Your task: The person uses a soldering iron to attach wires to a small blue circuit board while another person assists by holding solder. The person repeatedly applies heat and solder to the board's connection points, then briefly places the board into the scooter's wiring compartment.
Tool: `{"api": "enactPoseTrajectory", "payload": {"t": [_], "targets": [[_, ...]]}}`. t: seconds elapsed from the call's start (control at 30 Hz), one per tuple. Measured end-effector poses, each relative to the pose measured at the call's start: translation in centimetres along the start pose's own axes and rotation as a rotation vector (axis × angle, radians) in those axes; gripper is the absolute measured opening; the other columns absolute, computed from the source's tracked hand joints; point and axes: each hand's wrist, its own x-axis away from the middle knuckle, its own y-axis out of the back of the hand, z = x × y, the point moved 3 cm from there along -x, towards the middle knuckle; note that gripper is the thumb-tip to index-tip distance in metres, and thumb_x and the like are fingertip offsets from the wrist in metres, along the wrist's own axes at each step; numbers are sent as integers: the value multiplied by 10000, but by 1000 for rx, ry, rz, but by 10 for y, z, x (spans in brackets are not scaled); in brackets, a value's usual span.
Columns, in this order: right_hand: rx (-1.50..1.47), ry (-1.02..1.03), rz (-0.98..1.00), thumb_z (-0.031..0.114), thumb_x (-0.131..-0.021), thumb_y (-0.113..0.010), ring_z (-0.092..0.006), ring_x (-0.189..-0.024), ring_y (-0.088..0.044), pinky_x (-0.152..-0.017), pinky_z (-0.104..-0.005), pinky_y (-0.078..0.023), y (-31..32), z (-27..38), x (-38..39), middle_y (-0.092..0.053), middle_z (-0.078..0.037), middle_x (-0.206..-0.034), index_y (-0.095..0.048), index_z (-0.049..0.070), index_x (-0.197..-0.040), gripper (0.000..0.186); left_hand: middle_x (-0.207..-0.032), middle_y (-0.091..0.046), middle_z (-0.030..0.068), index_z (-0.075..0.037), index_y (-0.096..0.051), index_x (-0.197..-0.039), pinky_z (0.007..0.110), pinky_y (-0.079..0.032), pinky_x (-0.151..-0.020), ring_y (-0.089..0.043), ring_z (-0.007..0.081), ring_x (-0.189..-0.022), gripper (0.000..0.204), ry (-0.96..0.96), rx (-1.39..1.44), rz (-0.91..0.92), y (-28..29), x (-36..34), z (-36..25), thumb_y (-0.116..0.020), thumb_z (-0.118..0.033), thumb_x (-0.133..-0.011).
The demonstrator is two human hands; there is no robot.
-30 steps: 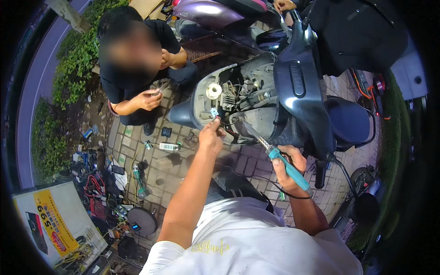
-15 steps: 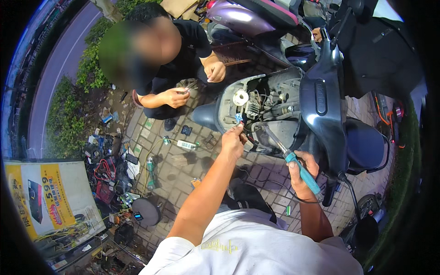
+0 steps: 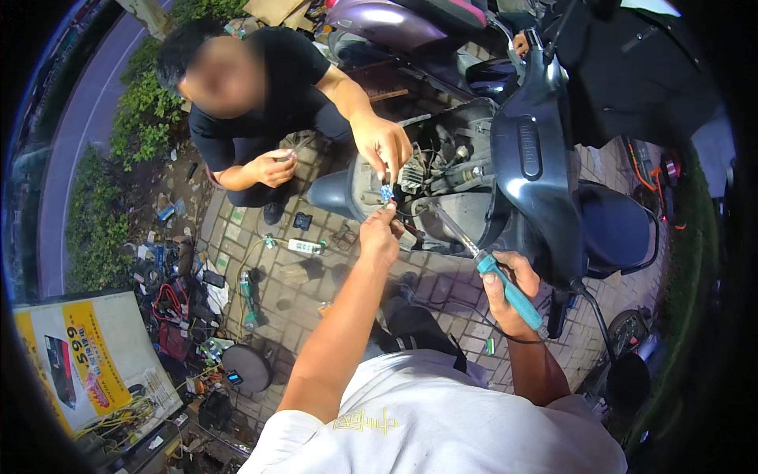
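Observation:
My left hand (image 3: 379, 238) pinches a small blue part with red beside it (image 3: 387, 193), above the scooter's opened body; its exact kind is too small to make out. A soldering iron (image 3: 513, 295) with a teal handle is gripped in my right hand (image 3: 524, 272), its metal shaft slanting up and left toward the scooter's open bay (image 3: 474, 209). Across from me, a crouching co-worker's hand (image 3: 380, 142) reaches down with fingertips at the blue part. The co-worker's other hand (image 3: 272, 168) holds a thin item.
The dark scooter (image 3: 529, 197) stands close by on the right. On the paving lie a white power strip (image 3: 305, 246) and a round black stool (image 3: 246, 366). Cluttered tools and wires (image 3: 178, 308) spread at the left, near a yellow-and-white box (image 3: 87, 355). The iron's cord (image 3: 474, 314) trails below.
The co-worker has leaned in and brought one hand down to the blue part, covering the white spool seen before. The whole view has shifted slightly; my hands keep their grips.

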Motion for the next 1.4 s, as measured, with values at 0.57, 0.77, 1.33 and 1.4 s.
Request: {"api": "enactPoseTrajectory", "payload": {"t": [0.57, 0.77, 1.33, 1.4], "targets": [[36, -29, 72, 165, -789, -709, -177, -700, -610, -634, -278, -486, -1, 4, -5, -633, -129, -800, -579, -41, -974, 306, -712, -500, -22, -77, -594, -869, 267, -423, -566, -459, 101, -598, 39, -1, -52, 2, -3, 9, 0, -612, -111, -876], [56, 55, 106, 157, -774, -727, -191, -711, -634, -640, -279, -501, -6, 7, -16, -635, -132, -798, -581, -43, -968, 315, -632, -494, -13, -78, -554, -762, 261, -418, -513, -457, 102, -534, 122, 31, -52, 0, -5, 16, -1, -623, -90, -861], [114, 149, 142, 119, -756, -711, -167, -618, -634, -537, -258, -481, -37, -5, -34, -640, -100, -732, -593, -12, -900, 228, -623, -492, -26, -56, -554, -749, 214, -391, -504, -445, 74, -522, 151, -142, -332, -44, -9, 30, -2, -619, -97, -879], [103, 156, 148, 119, -756, -708, -162, -604, -626, -527, -259, -475, -38, -6, -37, -638, -95, -724, -594, -11, -900, 226, -624, -493, -25, -58, -552, -740, 217, -393, -507, -446, 76, -522, 158, -136, -312, -38, -9, 28, -2, -622, -98, -876]]}}
